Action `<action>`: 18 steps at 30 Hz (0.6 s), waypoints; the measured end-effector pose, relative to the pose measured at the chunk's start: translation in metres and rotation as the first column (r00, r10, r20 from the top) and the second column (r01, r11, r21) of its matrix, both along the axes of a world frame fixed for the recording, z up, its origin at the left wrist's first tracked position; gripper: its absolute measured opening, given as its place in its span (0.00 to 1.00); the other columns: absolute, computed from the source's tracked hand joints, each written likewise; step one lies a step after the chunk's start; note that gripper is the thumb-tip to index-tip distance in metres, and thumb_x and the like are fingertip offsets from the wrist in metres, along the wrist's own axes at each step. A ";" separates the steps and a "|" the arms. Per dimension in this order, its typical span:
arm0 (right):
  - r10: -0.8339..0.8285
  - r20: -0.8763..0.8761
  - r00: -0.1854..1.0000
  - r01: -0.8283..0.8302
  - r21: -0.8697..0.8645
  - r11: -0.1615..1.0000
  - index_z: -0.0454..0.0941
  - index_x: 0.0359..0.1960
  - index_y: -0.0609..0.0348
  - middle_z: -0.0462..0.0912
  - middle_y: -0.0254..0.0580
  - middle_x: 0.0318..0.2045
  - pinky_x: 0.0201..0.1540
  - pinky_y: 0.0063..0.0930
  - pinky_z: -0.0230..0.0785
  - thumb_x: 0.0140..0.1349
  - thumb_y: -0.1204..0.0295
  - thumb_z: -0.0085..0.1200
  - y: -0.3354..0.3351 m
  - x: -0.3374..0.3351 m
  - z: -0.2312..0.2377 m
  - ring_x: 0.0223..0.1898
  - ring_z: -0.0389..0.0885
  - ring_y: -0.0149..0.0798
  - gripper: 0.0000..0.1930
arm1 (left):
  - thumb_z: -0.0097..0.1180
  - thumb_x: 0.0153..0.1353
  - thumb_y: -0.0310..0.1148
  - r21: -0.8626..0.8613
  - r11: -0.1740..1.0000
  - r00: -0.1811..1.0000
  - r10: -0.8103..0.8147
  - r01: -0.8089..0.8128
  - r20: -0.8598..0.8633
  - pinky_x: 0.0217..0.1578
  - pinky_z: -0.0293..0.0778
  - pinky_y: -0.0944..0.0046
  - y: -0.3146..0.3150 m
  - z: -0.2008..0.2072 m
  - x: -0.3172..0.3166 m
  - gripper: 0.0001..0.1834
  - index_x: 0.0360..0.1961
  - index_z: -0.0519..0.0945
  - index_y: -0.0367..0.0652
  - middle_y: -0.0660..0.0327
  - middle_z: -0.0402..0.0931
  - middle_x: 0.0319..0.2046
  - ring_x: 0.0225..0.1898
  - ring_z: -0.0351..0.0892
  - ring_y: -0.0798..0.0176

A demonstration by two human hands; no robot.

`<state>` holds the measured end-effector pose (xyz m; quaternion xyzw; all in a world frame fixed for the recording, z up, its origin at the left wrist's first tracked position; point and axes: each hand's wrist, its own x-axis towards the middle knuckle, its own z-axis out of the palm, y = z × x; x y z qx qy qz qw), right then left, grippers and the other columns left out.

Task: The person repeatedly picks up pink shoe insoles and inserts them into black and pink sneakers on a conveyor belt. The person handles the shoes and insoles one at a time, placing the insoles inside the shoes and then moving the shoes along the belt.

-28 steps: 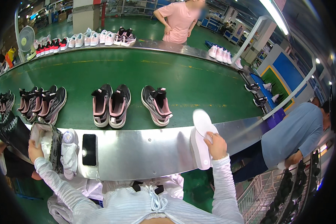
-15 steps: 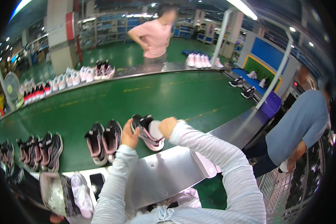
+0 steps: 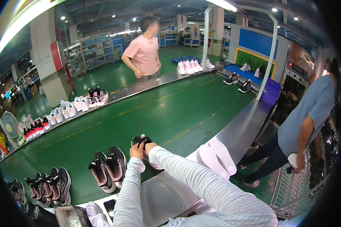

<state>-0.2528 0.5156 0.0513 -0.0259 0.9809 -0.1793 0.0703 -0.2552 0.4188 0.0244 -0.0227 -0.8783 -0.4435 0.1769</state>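
Observation:
A black and pink sneaker (image 3: pixel 135 140) sits on the green belt in front of me. My left hand (image 3: pixel 136 150) is closed on its heel end, gripping the collar. At the shoe's opening is my right hand (image 3: pixel 150 148), its fingers hidden down inside or behind the upper. The pale insole is out of sight. Just left of my hands stand two matching sneakers, one (image 3: pixel 100 172) beside the other (image 3: pixel 116 164), openings up. On the metal edge to my right lie pale pink-white insoles (image 3: pixel 216 157).
More black sneakers (image 3: pixel 58 185) line the belt's near left. An open box (image 3: pixel 70 216) and a dark phone (image 3: pixel 110 207) lie by my left forearm. Across the belt (image 3: pixel 170 109), light and red shoes stand on a ledge. A co-worker in blue (image 3: pixel 305 109) bends at a rack on the right.
My right hand has gone from holding a pale insole over the shoe to reaching into its opening. My left hand has moved in close beside it. The view has shifted.

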 end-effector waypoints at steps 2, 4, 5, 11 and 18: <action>0.136 0.094 0.986 -0.143 0.073 0.987 0.76 0.36 0.52 0.76 0.45 0.38 0.44 0.31 0.65 0.51 0.59 0.45 -0.013 -0.002 0.019 0.41 0.74 0.43 0.15 | 0.46 0.51 0.46 0.046 0.998 0.999 -0.035 0.037 -0.025 0.23 0.65 0.59 -0.015 -0.007 0.003 0.19 0.26 0.75 0.39 0.49 0.72 0.18 0.22 0.74 0.51; 0.077 -0.015 0.997 -0.075 0.087 0.993 0.76 0.34 0.54 0.77 0.46 0.35 0.41 0.33 0.66 0.51 0.60 0.43 0.007 -0.035 -0.045 0.39 0.75 0.45 0.15 | 0.47 0.52 0.45 0.109 0.990 0.996 -0.082 0.086 -0.042 0.25 0.67 0.60 0.007 -0.009 0.003 0.17 0.30 0.76 0.40 0.49 0.72 0.19 0.24 0.74 0.51; 0.053 -0.082 0.995 -0.046 0.091 0.995 0.76 0.32 0.58 0.77 0.48 0.32 0.39 0.34 0.67 0.50 0.62 0.42 0.024 -0.054 -0.080 0.36 0.76 0.46 0.15 | 0.47 0.52 0.44 0.141 0.983 0.992 -0.115 0.120 -0.045 0.26 0.67 0.60 0.019 -0.009 0.003 0.17 0.31 0.76 0.41 0.49 0.72 0.20 0.25 0.75 0.51; 0.244 0.051 0.969 -0.249 0.174 0.953 0.77 0.31 0.59 0.77 0.49 0.34 0.40 0.33 0.68 0.50 0.65 0.44 0.012 0.018 0.047 0.37 0.75 0.46 0.13 | 0.47 0.49 0.33 0.135 0.986 0.995 -0.094 0.096 -0.018 0.28 0.68 0.62 -0.010 -0.015 0.011 0.13 0.36 0.75 0.43 0.48 0.73 0.23 0.26 0.75 0.52; 0.220 0.006 0.975 -0.219 0.123 0.968 0.75 0.35 0.56 0.76 0.48 0.36 0.44 0.34 0.64 0.53 0.65 0.39 -0.006 0.006 -0.001 0.39 0.74 0.46 0.14 | 0.48 0.51 0.34 0.204 0.977 0.998 -0.065 0.063 0.004 0.29 0.68 0.65 -0.009 -0.026 0.009 0.13 0.37 0.74 0.41 0.50 0.74 0.24 0.27 0.75 0.61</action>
